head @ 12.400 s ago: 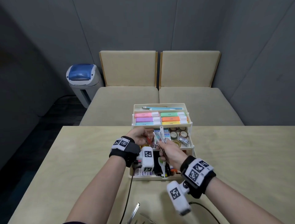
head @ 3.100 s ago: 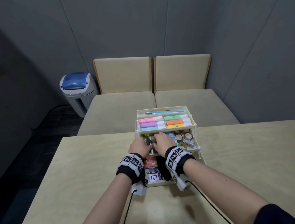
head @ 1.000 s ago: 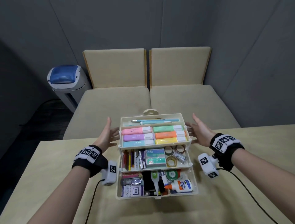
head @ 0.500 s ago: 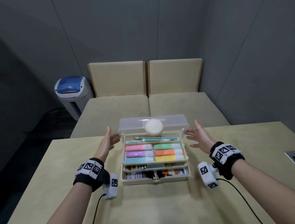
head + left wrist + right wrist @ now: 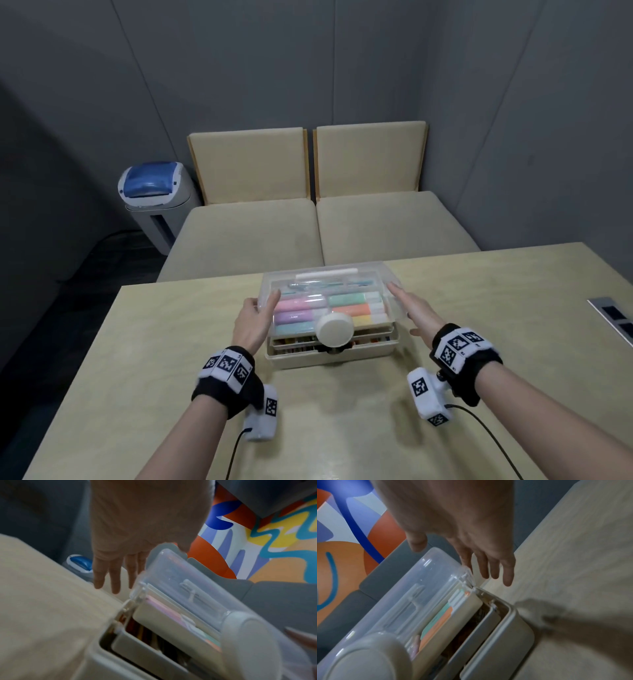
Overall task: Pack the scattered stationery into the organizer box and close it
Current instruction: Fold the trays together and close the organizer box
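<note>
The cream organizer box (image 5: pixel 363 353) stands mid-table with its trays folded in. Its clear lid (image 5: pixel 329 294) lies tilted over the top tray of pastel highlighters (image 5: pixel 346 301), and the round cream latch knob (image 5: pixel 335 329) hangs at the front. My left hand (image 5: pixel 253 320) touches the lid's left end with straight fingers, thumb on top. My right hand (image 5: pixel 409 306) lies flat against the lid's right end. In the left wrist view the left hand (image 5: pixel 118 568) is beside the lid (image 5: pixel 180 582). In the right wrist view the right hand (image 5: pixel 488 563) is beside the lid (image 5: pixel 428 582), and gaps show between trays and base.
The wooden table (image 5: pixel 171 359) carries a socket panel (image 5: pixel 613 318) at its right edge. Two beige seats (image 5: pixel 308 233) stand behind the table, with a blue-topped bin (image 5: pixel 154 195) to their left. Cables trail from both wrist cameras toward me.
The spread trays have folded back into the box. The clear lid has swung from upright forward and down over the top tray, with both hands following at its ends.
</note>
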Action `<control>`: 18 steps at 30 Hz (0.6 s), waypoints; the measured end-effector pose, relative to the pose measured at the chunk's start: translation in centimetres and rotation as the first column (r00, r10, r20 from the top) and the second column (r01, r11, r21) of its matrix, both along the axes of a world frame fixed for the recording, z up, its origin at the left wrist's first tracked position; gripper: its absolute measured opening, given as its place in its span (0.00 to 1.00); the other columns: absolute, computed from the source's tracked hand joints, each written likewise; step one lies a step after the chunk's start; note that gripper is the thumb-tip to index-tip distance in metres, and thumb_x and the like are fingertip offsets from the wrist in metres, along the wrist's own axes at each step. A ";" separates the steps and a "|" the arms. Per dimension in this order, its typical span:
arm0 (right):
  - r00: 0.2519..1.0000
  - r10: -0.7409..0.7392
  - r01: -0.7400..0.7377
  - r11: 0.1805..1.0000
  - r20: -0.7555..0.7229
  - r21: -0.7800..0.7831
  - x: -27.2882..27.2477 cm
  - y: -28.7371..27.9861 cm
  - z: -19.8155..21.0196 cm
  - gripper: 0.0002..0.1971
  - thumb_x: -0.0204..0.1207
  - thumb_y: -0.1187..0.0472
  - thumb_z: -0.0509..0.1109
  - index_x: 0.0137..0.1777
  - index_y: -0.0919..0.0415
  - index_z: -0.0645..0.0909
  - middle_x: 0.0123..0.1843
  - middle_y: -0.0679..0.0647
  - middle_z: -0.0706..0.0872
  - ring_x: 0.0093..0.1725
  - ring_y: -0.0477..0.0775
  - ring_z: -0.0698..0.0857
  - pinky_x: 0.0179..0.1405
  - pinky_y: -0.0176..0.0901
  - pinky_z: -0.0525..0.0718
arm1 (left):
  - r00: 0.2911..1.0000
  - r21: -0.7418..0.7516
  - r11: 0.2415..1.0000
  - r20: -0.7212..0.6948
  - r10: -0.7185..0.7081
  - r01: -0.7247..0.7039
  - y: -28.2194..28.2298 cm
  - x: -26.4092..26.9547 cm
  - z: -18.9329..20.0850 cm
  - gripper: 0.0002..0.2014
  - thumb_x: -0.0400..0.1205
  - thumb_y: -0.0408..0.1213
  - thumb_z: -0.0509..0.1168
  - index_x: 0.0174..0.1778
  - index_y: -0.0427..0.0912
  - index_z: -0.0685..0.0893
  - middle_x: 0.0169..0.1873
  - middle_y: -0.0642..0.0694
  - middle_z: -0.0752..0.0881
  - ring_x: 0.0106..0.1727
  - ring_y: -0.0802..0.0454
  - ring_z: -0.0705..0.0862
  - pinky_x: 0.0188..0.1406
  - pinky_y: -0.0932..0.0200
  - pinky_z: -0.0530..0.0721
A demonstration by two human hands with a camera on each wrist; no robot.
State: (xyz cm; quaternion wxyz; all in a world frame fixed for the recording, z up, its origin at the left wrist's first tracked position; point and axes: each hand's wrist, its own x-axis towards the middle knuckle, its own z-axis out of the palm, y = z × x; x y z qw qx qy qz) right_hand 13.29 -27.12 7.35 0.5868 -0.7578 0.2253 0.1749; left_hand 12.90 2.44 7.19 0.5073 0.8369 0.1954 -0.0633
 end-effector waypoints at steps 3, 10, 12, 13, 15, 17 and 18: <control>0.998 -0.064 0.066 0.993 -0.019 0.098 -0.7 0.1 -1.0 0.37 0.76 0.34 0.62 0.80 0.53 0.63 0.80 0.55 0.66 0.77 0.63 0.66 0.73 0.67 0.67 | 0.996 -0.164 0.986 -0.091 0.027 -0.042 -0.1 -0.1 -1.0 0.38 0.79 0.59 0.62 0.78 0.37 0.63 0.74 0.39 0.71 0.70 0.41 0.74 0.63 0.47 0.72; 0.989 -0.075 0.103 0.967 -0.127 0.233 -2.4 -0.3 -4.8 0.52 0.57 0.32 0.76 0.80 0.47 0.60 0.80 0.57 0.66 0.75 0.68 0.68 0.68 0.75 0.71 | 0.968 -0.279 0.960 -0.236 -0.082 0.013 0.2 -1.7 -3.6 0.41 0.75 0.63 0.66 0.79 0.48 0.60 0.74 0.45 0.72 0.72 0.40 0.73 0.68 0.33 0.68; 0.988 -0.096 0.124 0.960 -0.121 0.252 -2.6 -0.1 -5.2 0.54 0.52 0.31 0.77 0.79 0.45 0.60 0.78 0.55 0.68 0.73 0.67 0.70 0.65 0.75 0.74 | 0.970 -0.261 0.965 -0.232 -0.074 0.011 0.4 -1.6 -3.9 0.37 0.78 0.60 0.64 0.79 0.47 0.61 0.74 0.45 0.73 0.71 0.40 0.73 0.67 0.35 0.69; 0.987 -0.109 0.136 0.958 -0.116 0.253 -2.6 -0.1 -5.4 0.52 0.56 0.32 0.77 0.79 0.44 0.60 0.78 0.55 0.68 0.74 0.67 0.70 0.64 0.75 0.75 | 0.968 -0.258 0.966 -0.238 -0.082 0.018 0.4 -1.6 -3.8 0.37 0.79 0.59 0.64 0.79 0.46 0.61 0.73 0.45 0.73 0.71 0.41 0.73 0.67 0.35 0.69; 0.987 -0.123 0.146 0.957 -0.105 0.250 -2.5 0.1 -5.4 0.44 0.65 0.35 0.75 0.78 0.43 0.59 0.78 0.56 0.68 0.74 0.68 0.70 0.66 0.75 0.74 | 0.970 -0.249 0.968 -0.221 -0.096 0.039 0.4 -1.5 -3.7 0.37 0.78 0.59 0.65 0.79 0.45 0.61 0.73 0.45 0.73 0.71 0.41 0.74 0.65 0.39 0.70; 0.985 -0.141 0.159 0.962 -0.096 0.223 -2.5 0.4 -5.1 0.39 0.71 0.38 0.72 0.78 0.45 0.60 0.77 0.56 0.70 0.73 0.66 0.71 0.67 0.71 0.74 | 0.979 -0.202 0.979 -0.190 -0.074 0.035 0.2 -1.3 -3.6 0.41 0.77 0.59 0.67 0.80 0.42 0.60 0.75 0.42 0.70 0.73 0.41 0.72 0.67 0.45 0.71; 0.984 -0.158 0.173 0.963 -0.083 0.207 -2.6 0.7 -5.0 0.36 0.73 0.40 0.70 0.78 0.47 0.61 0.75 0.57 0.71 0.71 0.65 0.73 0.67 0.67 0.75 | 0.985 -0.125 0.991 -0.157 -0.065 0.045 0.0 -1.2 -3.6 0.44 0.76 0.58 0.68 0.81 0.40 0.58 0.78 0.38 0.65 0.76 0.39 0.68 0.72 0.44 0.70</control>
